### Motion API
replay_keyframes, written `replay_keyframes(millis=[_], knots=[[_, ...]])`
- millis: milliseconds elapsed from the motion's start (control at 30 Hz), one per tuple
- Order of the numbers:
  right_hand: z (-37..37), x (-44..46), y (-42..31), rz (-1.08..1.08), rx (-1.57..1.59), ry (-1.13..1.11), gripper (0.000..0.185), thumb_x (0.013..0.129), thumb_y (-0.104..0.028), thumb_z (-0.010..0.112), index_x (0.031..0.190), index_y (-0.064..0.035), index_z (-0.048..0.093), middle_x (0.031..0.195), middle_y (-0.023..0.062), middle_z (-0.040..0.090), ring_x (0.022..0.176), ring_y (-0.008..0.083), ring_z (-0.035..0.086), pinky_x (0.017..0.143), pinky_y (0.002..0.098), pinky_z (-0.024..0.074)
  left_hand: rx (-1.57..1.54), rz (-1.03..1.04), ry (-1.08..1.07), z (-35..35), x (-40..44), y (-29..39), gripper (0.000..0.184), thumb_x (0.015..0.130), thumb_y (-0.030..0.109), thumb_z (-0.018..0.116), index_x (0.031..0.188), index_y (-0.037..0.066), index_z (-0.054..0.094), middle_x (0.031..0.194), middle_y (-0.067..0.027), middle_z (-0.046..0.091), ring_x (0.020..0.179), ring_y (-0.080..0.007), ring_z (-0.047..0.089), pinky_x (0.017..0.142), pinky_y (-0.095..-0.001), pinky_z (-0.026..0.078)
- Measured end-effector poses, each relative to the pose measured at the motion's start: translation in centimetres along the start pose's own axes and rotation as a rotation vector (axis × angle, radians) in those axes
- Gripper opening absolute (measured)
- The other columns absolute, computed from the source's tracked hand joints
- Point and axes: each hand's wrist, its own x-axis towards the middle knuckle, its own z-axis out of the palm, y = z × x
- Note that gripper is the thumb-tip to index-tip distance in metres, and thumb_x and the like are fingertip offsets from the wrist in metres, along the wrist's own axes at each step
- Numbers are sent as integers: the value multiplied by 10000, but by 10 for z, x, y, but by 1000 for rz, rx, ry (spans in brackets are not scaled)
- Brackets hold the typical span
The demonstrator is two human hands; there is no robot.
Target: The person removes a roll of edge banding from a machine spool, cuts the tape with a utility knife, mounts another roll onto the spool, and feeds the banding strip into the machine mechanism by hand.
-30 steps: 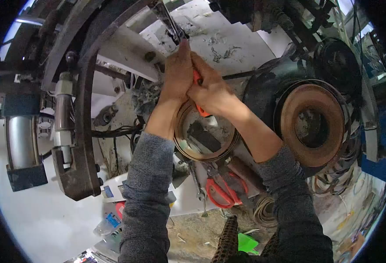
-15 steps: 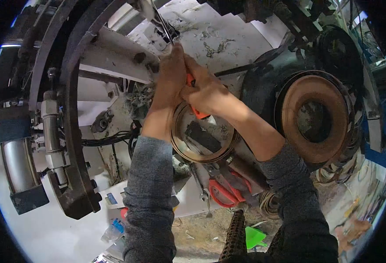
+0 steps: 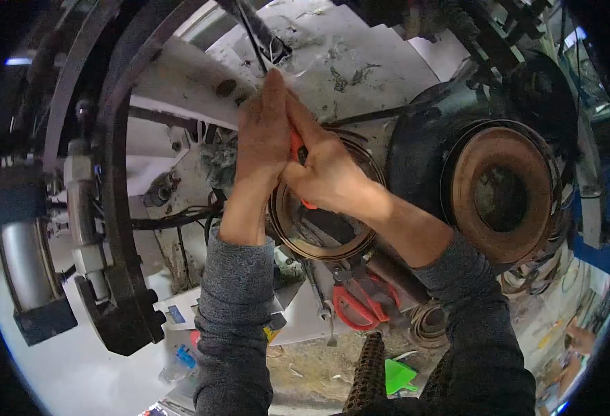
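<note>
Near the top middle, my left hand [image 3: 263, 132] points along a thin dark rod [image 3: 251, 35], its fingertips at the rod's lower end beside a wispy pale strand. My right hand [image 3: 329, 173] is closed round an orange-red handled tool [image 3: 296, 142] and presses against my left hand. What the left fingers pinch is too small to make out. Below both hands lies a round metal ring [image 3: 325, 249], with a dark block [image 3: 329, 225] inside it.
Red-handled scissors [image 3: 357, 301] and a wrench [image 3: 322, 305] lie below the ring. A brown ring-shaped part [image 3: 468, 208] sits on a black machine body at the right. A metal cylinder [image 3: 27, 260] and a dark curved frame [image 3: 114, 208] stand at the left.
Both hands have shifted slightly left and down in view, still together. The orange-red tool is tilted more upright and more covered by my right hand. A pale strand now shows by the left fingertips.
</note>
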Motion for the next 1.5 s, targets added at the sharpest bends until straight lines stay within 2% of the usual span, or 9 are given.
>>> replay_keyframes(millis=[100, 267, 433, 567, 667, 767, 1167, 1267, 1500], knots=[[13, -11, 2, 16, 61, 64, 667, 778, -5, 483, 1392, -50, 224, 1019, 157, 582, 776, 174, 600, 652, 271, 504, 140, -23, 60, -5, 7, -17, 529, 938, 444, 387, 797, -41, 544, 672, -145, 570, 657, -267, 561, 630, -366, 432], [-37, -67, -67, 1124, 512, -322, 611, 859, -92, 491, 1405, -74, 216, 883, 88, 571, 719, 166, 568, 645, 280, 479, -172, -30, 118, -8, 9, -10, 415, 939, 353, 411, 936, -39, 545, 782, -213, 610, 744, -393, 583, 687, -437, 438], [-118, -121, -144, 1348, 689, -440, 637, 868, -125, 524, 1418, -76, 207, 778, 61, 550, 566, 118, 524, 498, 247, 437, 147, 409, 317, -4, 29, -45, 270, 912, 240, 439, 882, -4, 553, 808, -214, 607, 783, -389, 588, 665, -453, 440], [-151, -127, -182, 1167, 425, -208, 642, 857, -88, 510, 1416, -48, 198, 781, 53, 549, 563, 113, 525, 478, 242, 426, 927, 886, -9, -13, 28, -76, 236, 901, 229, 448, 919, 23, 561, 918, -207, 607, 861, -384, 583, 717, -464, 465], [-150, -133, -177, 1013, 354, 6, 633, 853, -60, 497, 1414, -39, 201, 841, 50, 537, 542, 100, 509, 465, 242, 422, 665, 258, -290, -9, 23, -47, 284, 886, 274, 463, 1027, 49, 564, 1035, -217, 577, 933, -399, 561, 791, -469, 468], [-145, -137, -132, 814, 96, -89, 619, 862, -60, 484, 1414, -41, 204, 832, 29, 523, 556, 82, 499, 475, 231, 421, 832, 521, -320, -16, 17, -53, 384, 871, 341, 477, 1120, 56, 540, 1085, -235, 554, 971, -411, 545, 844, -476, 451], [-127, -151, -65, 455, -55, -65, 567, 870, -60, 483, 1393, -18, 268, 770, 2, 505, 602, 43, 458, 553, 199, 411, 1114, 118, 41, -1, 4, -58, 327, 870, 273, 492, 1126, 72, 529, 1302, -223, 410, 1171, -376, 439, 909, -500, 408], [-125, -154, -62, 438, -51, -36, 566, 868, -61, 484, 1390, -13, 271, 732, 15, 515, 597, 49, 472, 545, 208, 420, 1332, -123, -157, 1, -9, -34, 334, 870, 218, 476, 1176, 91, 510, 1347, -187, 339, 1202, -387, 395, 895, -543, 402], [-126, -156, -61, 477, -95, -32, 574, 871, -120, 492, 1394, -27, 272, 669, 31, 510, 600, 69, 500, 563, 236, 430, 1305, 74, -315, -7, -15, -38, 303, 801, 115, 519, 1091, 64, 585, 1111, -167, 572, 1062, -328, 539, 887, -456, 434]])
